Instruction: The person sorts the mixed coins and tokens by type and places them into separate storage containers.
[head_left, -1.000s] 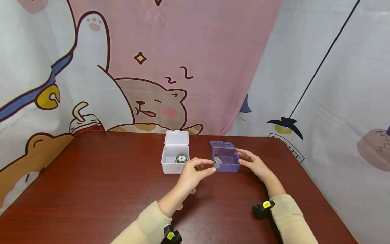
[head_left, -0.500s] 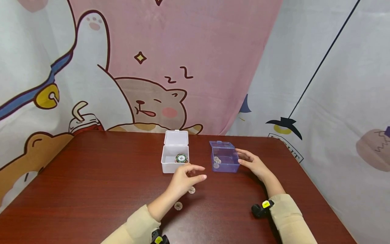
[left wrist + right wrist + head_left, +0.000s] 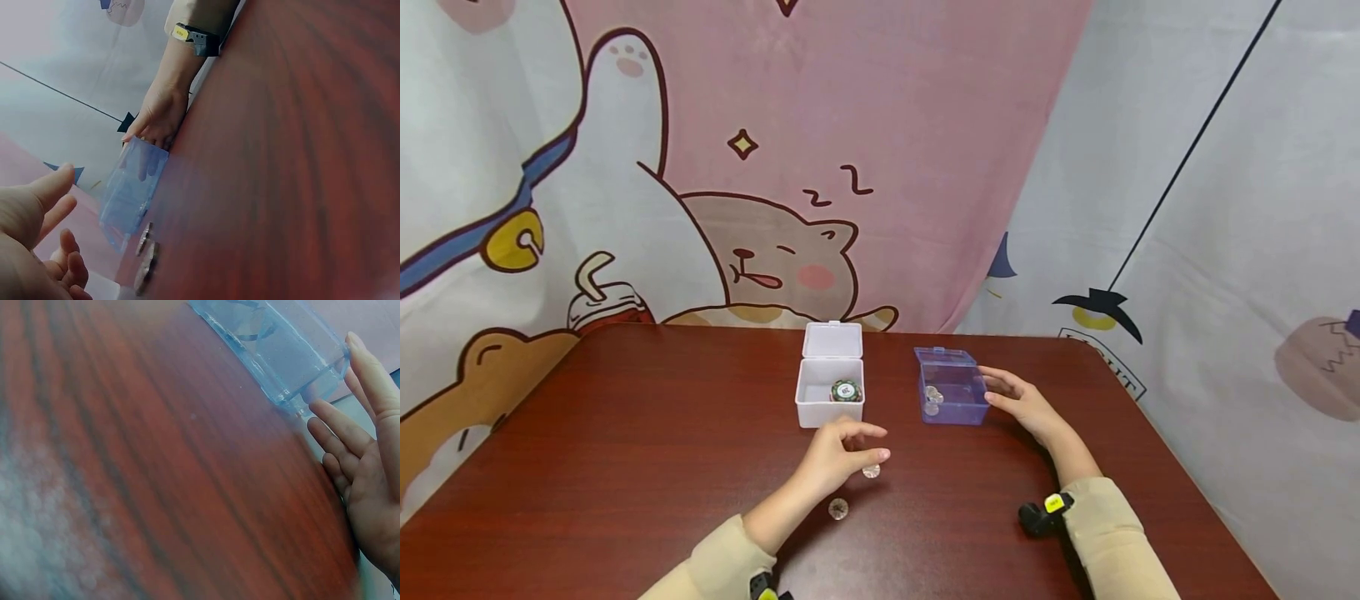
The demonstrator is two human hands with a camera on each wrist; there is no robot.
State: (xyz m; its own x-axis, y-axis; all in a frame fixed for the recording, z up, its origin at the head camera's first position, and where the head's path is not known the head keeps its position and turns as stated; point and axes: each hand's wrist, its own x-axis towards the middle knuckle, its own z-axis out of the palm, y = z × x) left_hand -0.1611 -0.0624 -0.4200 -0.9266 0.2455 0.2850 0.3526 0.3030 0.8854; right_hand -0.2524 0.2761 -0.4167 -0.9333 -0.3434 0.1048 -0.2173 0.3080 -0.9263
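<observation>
My left hand (image 3: 831, 458) hovers over the table in front of the white box, thumb and fingers parted with nothing between them. Just below its thumb lies a small clear round gem-like piece (image 3: 871, 472); a second clear round piece (image 3: 838, 508) lies nearer the front. To the right stands a see-through blue plastic box (image 3: 958, 412), lid raised, with several clear round pieces (image 3: 932, 398) at its left side. My right hand (image 3: 1026, 408) rests against that box's right side, fingers extended; the right wrist view shows its fingertips (image 3: 356, 342) at the box corner.
The white plastic box (image 3: 827, 414), lid up, holds a green-edged poker chip (image 3: 847, 391) and stands left of the blue box. Both are on a dark red wooden table (image 3: 662, 467). A printed cartoon curtain (image 3: 925, 167) hangs behind the table's far edge.
My left hand has drawn back from the blue box, moving left and toward the front, over the loose clear pieces, which now show more fully. The right hand stays at the box.
</observation>
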